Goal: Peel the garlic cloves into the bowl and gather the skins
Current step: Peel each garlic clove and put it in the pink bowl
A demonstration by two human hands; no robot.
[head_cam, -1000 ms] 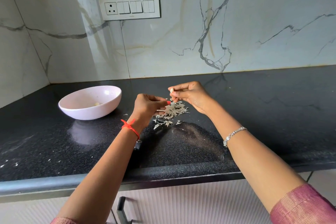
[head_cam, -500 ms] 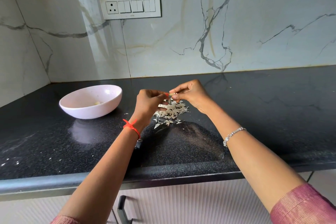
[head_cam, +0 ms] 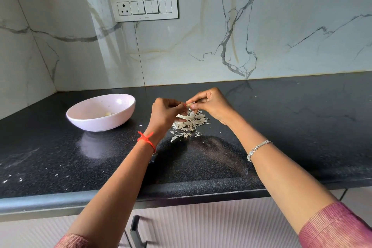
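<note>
A small pale garlic clove [head_cam: 188, 105] is held between my two hands above the counter. My right hand [head_cam: 211, 104] pinches it with thumb and fingertips, and my left hand [head_cam: 166, 112] pinches at its other end, fingers curled. Directly below lies a loose heap of whitish garlic skins [head_cam: 189, 125] on the black countertop. To the left stands a pale pink bowl [head_cam: 120, 116] with one peeled clove [head_cam: 108, 113] lying inside it.
The black speckled countertop [head_cam: 281, 127] runs to a marble wall at the back and left. A switch panel [head_cam: 144, 7] sits on the wall. White specks lie at the counter's front left [head_cam: 12, 179]. A cabinet handle [head_cam: 134, 229] shows below the front edge.
My left hand has risen from the skin heap to meet my right hand, and both now pinch the clove. The bowl and the skins lie as before.
</note>
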